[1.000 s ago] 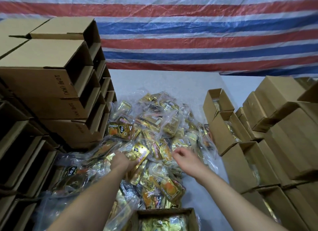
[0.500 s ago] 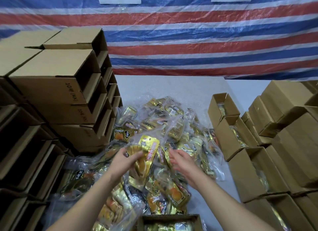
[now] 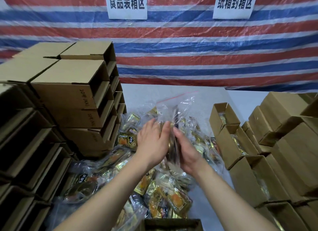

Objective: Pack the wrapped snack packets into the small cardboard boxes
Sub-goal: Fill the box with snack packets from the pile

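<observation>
Several small cardboard boxes (image 3: 230, 141) hold packets, a large pile (image 3: 165, 196) remains, and left hand (image 3: 153, 141) and right hand (image 3: 186, 153) clasp a bagged packet (image 3: 173, 120).

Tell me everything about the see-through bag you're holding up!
The clear plastic bag is crinkly and shiny, with a thin red strip along its top edge. It stands on edge above the heap of snack packets, held between the left hand and the right hand, which press its lower part from both sides. Gold and dark wrapped packets show inside it. Its upper part rises loose above the fingers.
</observation>
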A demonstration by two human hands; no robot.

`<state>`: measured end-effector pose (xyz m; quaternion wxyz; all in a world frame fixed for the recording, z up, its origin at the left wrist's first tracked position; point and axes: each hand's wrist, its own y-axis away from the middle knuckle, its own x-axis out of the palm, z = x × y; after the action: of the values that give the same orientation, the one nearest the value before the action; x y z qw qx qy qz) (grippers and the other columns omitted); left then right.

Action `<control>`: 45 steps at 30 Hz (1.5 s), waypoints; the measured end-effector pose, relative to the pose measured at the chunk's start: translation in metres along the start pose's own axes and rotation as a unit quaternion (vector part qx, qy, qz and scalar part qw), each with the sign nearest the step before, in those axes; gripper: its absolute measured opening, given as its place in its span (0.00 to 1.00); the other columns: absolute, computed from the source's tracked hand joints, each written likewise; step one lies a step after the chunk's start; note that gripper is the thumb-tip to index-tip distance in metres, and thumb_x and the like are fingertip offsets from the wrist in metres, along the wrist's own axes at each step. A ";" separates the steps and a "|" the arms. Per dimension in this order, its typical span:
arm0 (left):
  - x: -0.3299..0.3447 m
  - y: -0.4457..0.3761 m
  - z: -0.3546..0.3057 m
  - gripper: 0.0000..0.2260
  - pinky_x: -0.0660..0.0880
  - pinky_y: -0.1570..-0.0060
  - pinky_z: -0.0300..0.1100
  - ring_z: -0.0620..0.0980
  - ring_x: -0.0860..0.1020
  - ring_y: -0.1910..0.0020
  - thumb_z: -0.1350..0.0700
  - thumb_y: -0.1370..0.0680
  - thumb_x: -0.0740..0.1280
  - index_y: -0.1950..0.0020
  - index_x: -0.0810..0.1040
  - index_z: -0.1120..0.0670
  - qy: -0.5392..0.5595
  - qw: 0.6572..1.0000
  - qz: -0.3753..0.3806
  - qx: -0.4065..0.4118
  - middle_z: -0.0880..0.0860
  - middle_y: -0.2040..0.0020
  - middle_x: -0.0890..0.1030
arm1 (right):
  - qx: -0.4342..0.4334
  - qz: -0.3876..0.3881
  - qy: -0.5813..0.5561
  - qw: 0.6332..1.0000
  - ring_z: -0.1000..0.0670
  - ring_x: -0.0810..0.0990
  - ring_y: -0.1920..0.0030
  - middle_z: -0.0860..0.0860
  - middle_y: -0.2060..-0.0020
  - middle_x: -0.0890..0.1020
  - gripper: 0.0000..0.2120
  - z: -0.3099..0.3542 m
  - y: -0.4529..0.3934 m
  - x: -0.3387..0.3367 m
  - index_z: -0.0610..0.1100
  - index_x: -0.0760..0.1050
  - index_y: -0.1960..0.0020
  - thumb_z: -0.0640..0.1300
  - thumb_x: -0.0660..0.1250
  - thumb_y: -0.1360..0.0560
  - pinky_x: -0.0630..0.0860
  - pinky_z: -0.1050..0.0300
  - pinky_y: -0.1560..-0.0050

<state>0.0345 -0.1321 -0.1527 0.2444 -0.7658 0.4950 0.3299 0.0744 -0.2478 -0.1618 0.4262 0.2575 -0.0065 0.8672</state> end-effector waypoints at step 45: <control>0.063 0.142 0.158 0.10 0.66 0.70 0.28 0.34 0.72 0.72 0.50 0.16 0.59 0.46 0.80 0.43 0.085 0.922 0.375 -0.049 0.34 0.70 0.77 | 0.346 0.085 0.659 0.663 0.46 0.76 0.38 0.48 0.36 0.76 0.36 -0.187 0.103 -0.050 0.47 0.69 0.30 0.63 0.70 0.33 0.73 0.56 0.39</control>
<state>-0.1197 -0.1146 -0.3108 0.0218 -0.5601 0.7482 0.3550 -0.0594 -0.3069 -0.3252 0.1235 -0.2534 0.5547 0.7828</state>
